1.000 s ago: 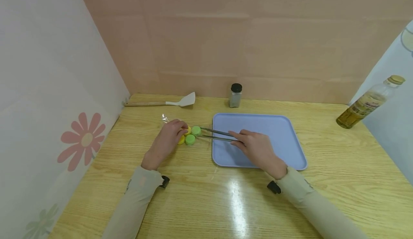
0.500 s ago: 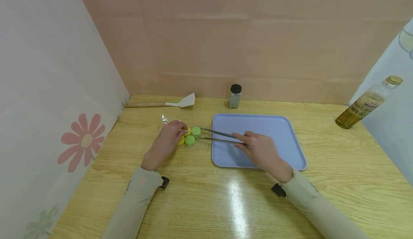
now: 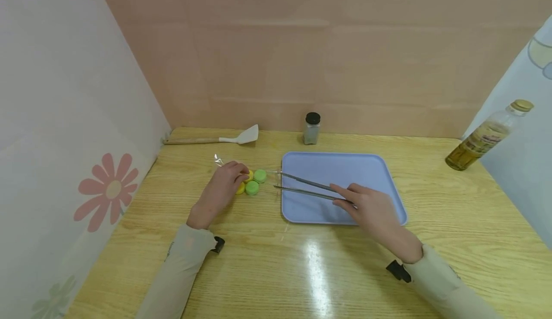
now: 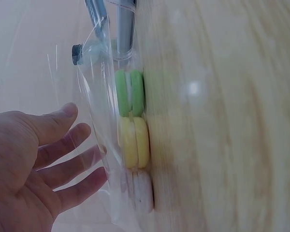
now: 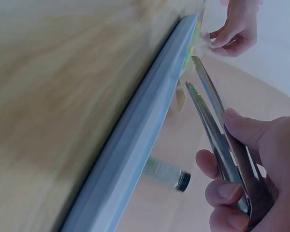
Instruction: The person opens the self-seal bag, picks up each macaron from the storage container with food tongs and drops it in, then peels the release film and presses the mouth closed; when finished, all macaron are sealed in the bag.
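A clear plastic bag (image 4: 102,92) lies on the table left of the tray, its upper film lifted. Inside it are two green macarons, one of them (image 3: 260,176) at the bag's mouth side, yellow macarons (image 4: 134,142) and a pale one (image 4: 142,192). My left hand (image 3: 221,187) pinches the raised film above the yellow macarons with bent fingers. Metal tongs (image 3: 307,193) lie across the grip of my right hand (image 3: 374,213), fingers curled round the arms. Their serrated tips stand apart with nothing between them, just over the tray's left edge.
A light blue tray (image 3: 371,170) lies under the tongs. Behind it stands a jar with a black lid (image 3: 311,128). A white spatula with a wooden handle (image 3: 194,141) lies at the back left. An oil bottle (image 3: 478,142) stands at the far right.
My right hand has drawn the tongs back to the right, away from the green macarons, and their tips have spread wider. The left hand has stayed where it was on the bag.
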{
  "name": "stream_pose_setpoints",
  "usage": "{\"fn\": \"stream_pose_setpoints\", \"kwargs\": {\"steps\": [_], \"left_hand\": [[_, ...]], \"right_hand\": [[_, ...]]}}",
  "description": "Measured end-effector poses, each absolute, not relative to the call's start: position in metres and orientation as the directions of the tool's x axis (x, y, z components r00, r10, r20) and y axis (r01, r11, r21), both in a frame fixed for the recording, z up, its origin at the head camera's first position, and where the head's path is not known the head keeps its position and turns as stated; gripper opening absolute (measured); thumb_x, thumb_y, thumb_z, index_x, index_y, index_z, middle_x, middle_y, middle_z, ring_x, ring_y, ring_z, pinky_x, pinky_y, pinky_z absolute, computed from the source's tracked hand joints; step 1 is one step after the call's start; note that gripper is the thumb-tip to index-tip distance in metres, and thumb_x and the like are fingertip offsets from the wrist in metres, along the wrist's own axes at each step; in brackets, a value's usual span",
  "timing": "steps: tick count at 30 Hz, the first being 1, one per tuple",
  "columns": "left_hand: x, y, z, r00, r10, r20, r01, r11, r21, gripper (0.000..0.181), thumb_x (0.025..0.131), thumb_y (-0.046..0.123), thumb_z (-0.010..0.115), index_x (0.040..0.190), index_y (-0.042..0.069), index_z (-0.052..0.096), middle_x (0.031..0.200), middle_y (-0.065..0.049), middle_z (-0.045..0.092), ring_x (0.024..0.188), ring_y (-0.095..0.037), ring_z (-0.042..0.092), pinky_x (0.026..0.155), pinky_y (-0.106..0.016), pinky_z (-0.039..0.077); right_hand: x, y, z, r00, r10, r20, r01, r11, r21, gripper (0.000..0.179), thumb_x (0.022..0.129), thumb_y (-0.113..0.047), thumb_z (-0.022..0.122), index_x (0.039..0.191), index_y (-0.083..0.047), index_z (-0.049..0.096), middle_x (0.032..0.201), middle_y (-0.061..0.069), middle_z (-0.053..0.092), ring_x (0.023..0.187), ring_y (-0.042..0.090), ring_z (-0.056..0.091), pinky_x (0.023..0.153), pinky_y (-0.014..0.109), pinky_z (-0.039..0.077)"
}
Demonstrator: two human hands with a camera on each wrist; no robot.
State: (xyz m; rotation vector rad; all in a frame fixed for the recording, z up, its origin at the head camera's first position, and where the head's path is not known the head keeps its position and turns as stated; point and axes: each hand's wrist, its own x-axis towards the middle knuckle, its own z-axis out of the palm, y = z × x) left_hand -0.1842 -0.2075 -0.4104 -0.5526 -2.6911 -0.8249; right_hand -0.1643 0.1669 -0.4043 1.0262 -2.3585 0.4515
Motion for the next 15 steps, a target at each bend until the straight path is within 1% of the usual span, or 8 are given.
{"fn": "stream_pose_setpoints", "kwargs": {"steps": [3, 5, 6, 9, 14, 15], "left_hand": [[-0.184, -0.207, -0.41, -0.889, 0.278, 0.364, 0.435, 0.761, 0.481, 0.01, 0.098, 0.003, 0.066, 0.102, -0.004, 0.072, 0.099, -0.012, 0.068, 0.087, -0.024, 0.064, 0.074, -0.035, 0.055], [-0.184, -0.207, -0.41, -0.888, 0.28, 0.365, 0.437, 0.76, 0.481, 0.009, 0.098, 0.002, 0.066, 0.101, -0.003, 0.072, 0.098, -0.012, 0.068, 0.086, -0.024, 0.064, 0.074, -0.035, 0.055], [-0.184, -0.207, -0.41, -0.887, 0.282, 0.367, 0.44, 0.759, 0.48, 0.009, 0.098, 0.002, 0.066, 0.101, -0.003, 0.072, 0.098, -0.012, 0.068, 0.086, -0.024, 0.064, 0.074, -0.035, 0.055], [-0.184, -0.206, -0.41, -0.89, 0.278, 0.36, 0.434, 0.76, 0.485, 0.009, 0.098, 0.002, 0.066, 0.101, -0.003, 0.072, 0.098, -0.012, 0.068, 0.086, -0.024, 0.064, 0.073, -0.035, 0.055], [-0.184, -0.207, -0.41, -0.904, 0.266, 0.336, 0.409, 0.767, 0.494, 0.011, 0.099, 0.004, 0.065, 0.102, -0.003, 0.073, 0.099, -0.012, 0.069, 0.088, -0.023, 0.064, 0.075, -0.035, 0.055], [-0.184, -0.207, -0.41, -0.905, 0.265, 0.334, 0.407, 0.768, 0.494, 0.011, 0.099, 0.004, 0.065, 0.102, -0.003, 0.073, 0.1, -0.012, 0.069, 0.088, -0.023, 0.064, 0.075, -0.035, 0.055]], "right_hand": [[-0.157, 0.184, -0.403, -0.576, -0.548, 0.606, -0.735, 0.672, -0.091, 0.049, 0.103, -0.051, 0.049, 0.118, -0.013, 0.077, 0.078, -0.012, 0.06, 0.051, -0.004, 0.035, 0.042, 0.016, 0.024], [-0.152, 0.196, -0.402, -0.58, -0.53, 0.618, -0.716, 0.694, -0.076, 0.058, 0.104, -0.057, 0.04, 0.118, -0.014, 0.077, 0.078, -0.013, 0.059, 0.051, -0.006, 0.03, 0.041, 0.015, 0.021], [-0.15, 0.203, -0.402, -0.585, -0.522, 0.62, -0.704, 0.707, -0.068, 0.06, 0.104, -0.058, 0.038, 0.118, -0.015, 0.077, 0.078, -0.014, 0.059, 0.051, -0.007, 0.028, 0.041, 0.015, 0.02], [-0.144, 0.223, -0.401, -0.602, -0.495, 0.627, -0.667, 0.744, -0.053, 0.061, 0.104, -0.06, 0.038, 0.119, -0.015, 0.077, 0.075, -0.014, 0.057, 0.05, -0.008, 0.023, 0.04, 0.016, 0.017], [-0.132, 0.254, -0.399, -0.655, -0.447, 0.609, -0.596, 0.801, -0.053, 0.064, 0.103, -0.063, 0.037, 0.12, -0.015, 0.077, 0.073, -0.013, 0.057, 0.047, -0.008, 0.022, 0.039, 0.016, 0.017], [-0.129, 0.261, -0.4, -0.667, -0.436, 0.604, -0.583, 0.81, -0.059, 0.063, 0.103, -0.063, 0.039, 0.121, -0.015, 0.077, 0.074, -0.012, 0.058, 0.047, -0.007, 0.022, 0.039, 0.016, 0.017]]}}
